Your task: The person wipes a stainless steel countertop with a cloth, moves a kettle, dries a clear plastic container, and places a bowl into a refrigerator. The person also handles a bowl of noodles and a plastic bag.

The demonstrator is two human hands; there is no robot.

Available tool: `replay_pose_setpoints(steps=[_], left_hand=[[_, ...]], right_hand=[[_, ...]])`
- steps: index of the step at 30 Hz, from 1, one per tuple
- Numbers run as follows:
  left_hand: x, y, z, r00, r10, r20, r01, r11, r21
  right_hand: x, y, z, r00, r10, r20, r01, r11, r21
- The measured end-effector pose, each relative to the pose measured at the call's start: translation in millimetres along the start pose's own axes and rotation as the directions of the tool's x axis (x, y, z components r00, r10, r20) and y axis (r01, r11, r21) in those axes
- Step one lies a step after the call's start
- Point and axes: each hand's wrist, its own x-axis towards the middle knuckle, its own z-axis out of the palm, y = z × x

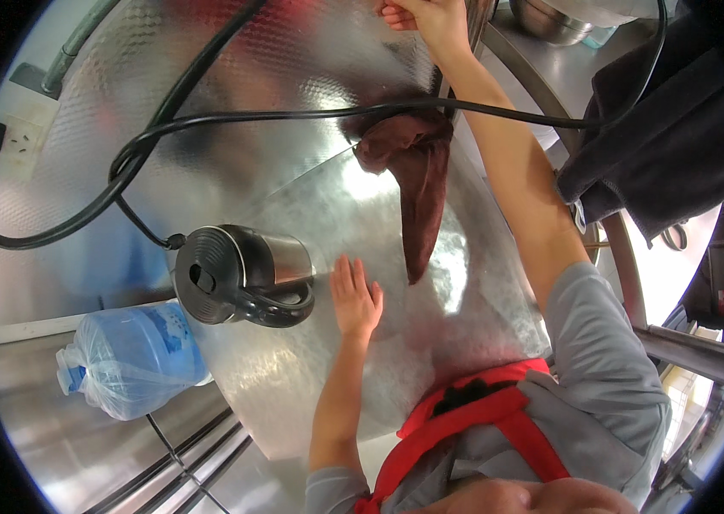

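Observation:
My left hand [357, 299] is spread flat, palm down, on the metal tabletop [310, 379], holding nothing. Just left of its fingertips is an electric kettle [240, 276] with a black lid, a black handle and a steel body. A dark brown cloth [427, 205] lies bunched near the back of the tabletop, one tail pointing towards me. My right arm reaches far up past the cloth. The right hand [436, 22] is at the top edge of the picture, partly cut off, its fingers curled; whether something is in them is hidden.
A thick black cable [208, 122] loops across the view in front of the embossed metal wall [285, 51]. On the left are a wall socket [23, 144] and a blue water jug [137, 360] in clear plastic. A dark towel [664, 141] hangs at right, near a steel bowl [548, 22].

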Motion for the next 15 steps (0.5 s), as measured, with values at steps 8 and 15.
replay_pose_setpoints(steps=[8, 15], left_hand=[[-2, -1, 0, 0.999, -0.028, 0.022, 0.029, 0.999, -0.028], [1, 0, -2, 1.0, 0.005, -0.01, -0.005, 1.0, 0.02]], right_hand=[[-12, 0, 6, 0.999, 0.006, -0.054, -0.003, 0.999, 0.052], [-15, -22, 27, 0.996, -0.091, 0.013, 0.092, 0.968, -0.232]])
